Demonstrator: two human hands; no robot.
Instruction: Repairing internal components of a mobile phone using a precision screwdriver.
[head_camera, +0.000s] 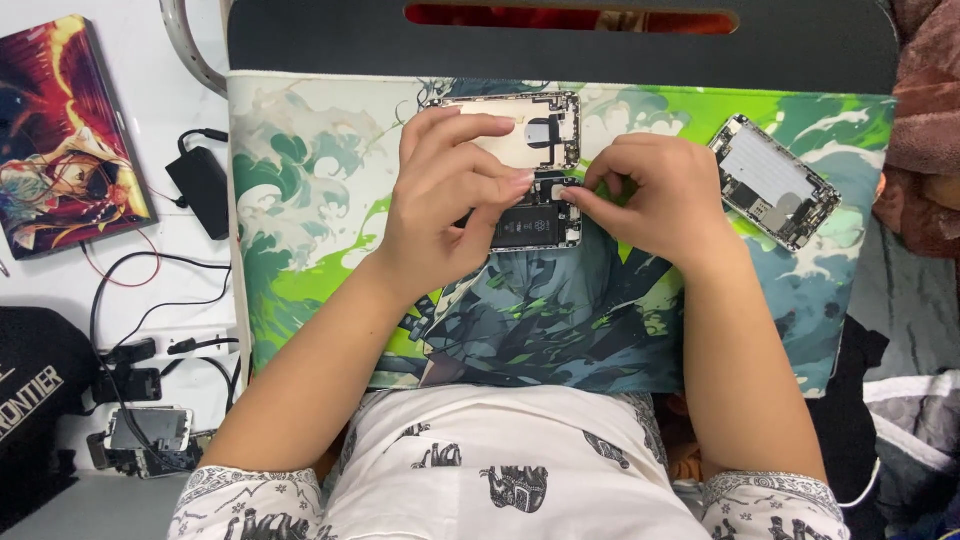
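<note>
An opened phone housing (535, 170) is lying near the top middle of the green patterned desk mat (300, 200), back shell up, internals exposed. Its black battery (530, 225) is seen in the lower half, partly covered by fingers.

The left hand (445, 205) is laid over the housing's left side — fingers curled loosely, index and thumb brought together over the battery edge. Whether anything is actually pinched there cannot be told. The right hand (655, 195) is closed into a pinch at the housing's right edge, fingertips pressed against the frame beside the battery; a small part or tab may be held, but it is too small to confirm.

Step judged: fine work at the battery/connector area of the housing, with the shell steadied by the left hand.

The next move is judged to call for a steady pinch and low force — the shell should be kept flat on the mat so nothing is flexed.

A second stripped phone chassis (775, 180) is set well apart on the mat's right. Off the mat, left: a black charger (203, 190), cables, another phone with a lit screen (150, 430), a colourful illustrated book (65, 130).
</note>
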